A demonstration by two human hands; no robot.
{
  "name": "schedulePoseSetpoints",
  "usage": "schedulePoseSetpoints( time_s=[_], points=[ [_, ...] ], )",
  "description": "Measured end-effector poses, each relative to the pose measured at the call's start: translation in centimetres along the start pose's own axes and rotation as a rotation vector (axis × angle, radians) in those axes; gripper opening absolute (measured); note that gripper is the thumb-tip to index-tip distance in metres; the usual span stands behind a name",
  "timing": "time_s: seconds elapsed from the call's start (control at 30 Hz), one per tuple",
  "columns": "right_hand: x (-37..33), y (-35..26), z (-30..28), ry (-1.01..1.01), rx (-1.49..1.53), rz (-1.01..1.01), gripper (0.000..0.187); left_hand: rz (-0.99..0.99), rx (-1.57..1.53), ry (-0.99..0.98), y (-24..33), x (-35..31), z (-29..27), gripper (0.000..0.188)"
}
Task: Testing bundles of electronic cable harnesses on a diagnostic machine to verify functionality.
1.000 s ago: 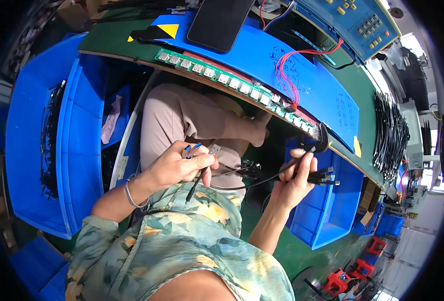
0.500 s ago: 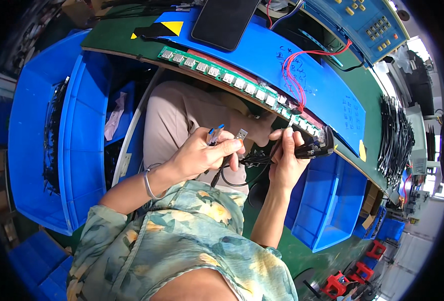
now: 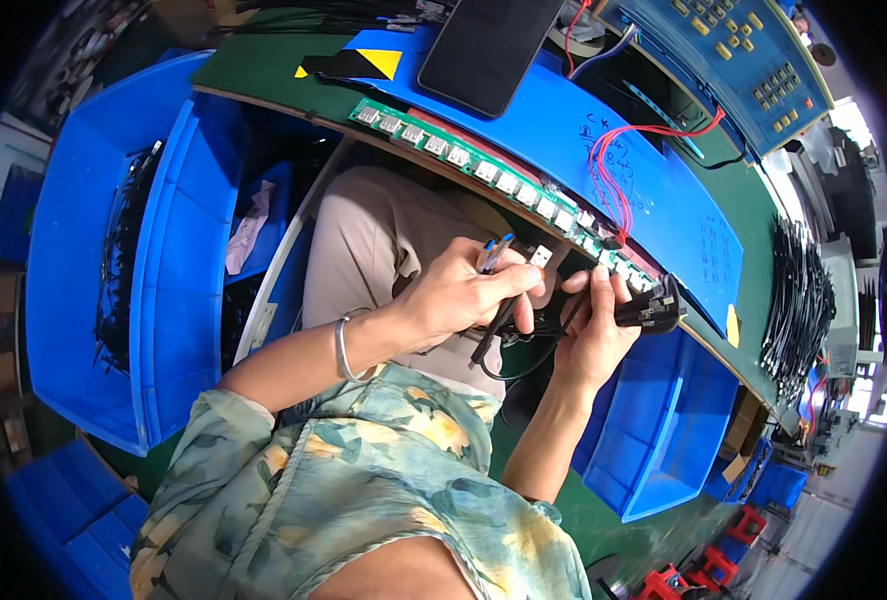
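Note:
My left hand (image 3: 471,292) is closed around several USB cables, two with blue-tipped plugs (image 3: 495,252). A silver USB plug (image 3: 540,257) sticks out by its fingertips, just short of the green circuit board. My right hand (image 3: 593,335) is closed beside the board's right end, fingertips close to its ports; a black cable passes through its fingers. Black plugs (image 3: 653,306) jut out to the right of this hand; whether it holds them I cannot tell. The long green circuit board (image 3: 475,165) carries a row of silver USB ports along the bench edge. Red wires (image 3: 608,165) run to it.
A black phone (image 3: 485,55) lies on a blue sheet (image 3: 563,115) with handwriting. Behind stands a blue instrument with yellow buttons (image 3: 753,65). Blue bins (image 3: 178,270) are at left, another blue bin (image 3: 653,430) at lower right. Black cables (image 3: 798,300) are bundled on the bench's right.
The whole view has shifted, so the scene sits farther right. My left hand has brought the silver USB plug rightward and closer to the board. My right hand stays by the board's right end.

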State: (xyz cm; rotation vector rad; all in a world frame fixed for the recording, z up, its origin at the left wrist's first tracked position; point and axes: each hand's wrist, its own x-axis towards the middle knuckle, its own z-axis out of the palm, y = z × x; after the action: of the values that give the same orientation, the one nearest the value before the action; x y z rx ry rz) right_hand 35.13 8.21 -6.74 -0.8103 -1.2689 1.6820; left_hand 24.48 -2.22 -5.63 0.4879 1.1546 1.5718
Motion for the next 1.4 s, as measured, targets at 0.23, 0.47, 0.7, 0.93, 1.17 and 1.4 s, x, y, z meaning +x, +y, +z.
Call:
schedulePoseSetpoints(
  time_s=[0.23,0.47,0.7,0.93,1.17,1.4],
  points=[
    [-0.1,0.0,-0.1,0.012,0.007,0.002,0.013,0.046,-0.05,0.012,-0.1,1.9,0.4,0.019],
    [0.0,0.1,-0.1,0.002,0.015,0.001,0.012,0.044,-0.059,0.031,0.3,2.9,0.6,0.019],
    [-0.1,-0.3,-0.1,0.001,0.029,0.029,0.012,0.075,-0.099,0.037,0.2,3.3,0.8,0.019],
    [-0.3,-0.3,-0.4,-0.028,0.038,0.116,0.018,0.034,-0.078,0.053,0.0,3.1,0.7,0.02],
    [-0.6,0.2,-0.5,-0.204,0.031,0.343,0.027,0.035,-0.068,0.001,-0.6,2.0,0.5,0.018],
    [-5.4,1.7,-5.1,-0.424,0.178,-0.043,0.026,-0.014,-0.131,-0.012,-1.0,-0.2,-1.9,0.027]
  ],
)
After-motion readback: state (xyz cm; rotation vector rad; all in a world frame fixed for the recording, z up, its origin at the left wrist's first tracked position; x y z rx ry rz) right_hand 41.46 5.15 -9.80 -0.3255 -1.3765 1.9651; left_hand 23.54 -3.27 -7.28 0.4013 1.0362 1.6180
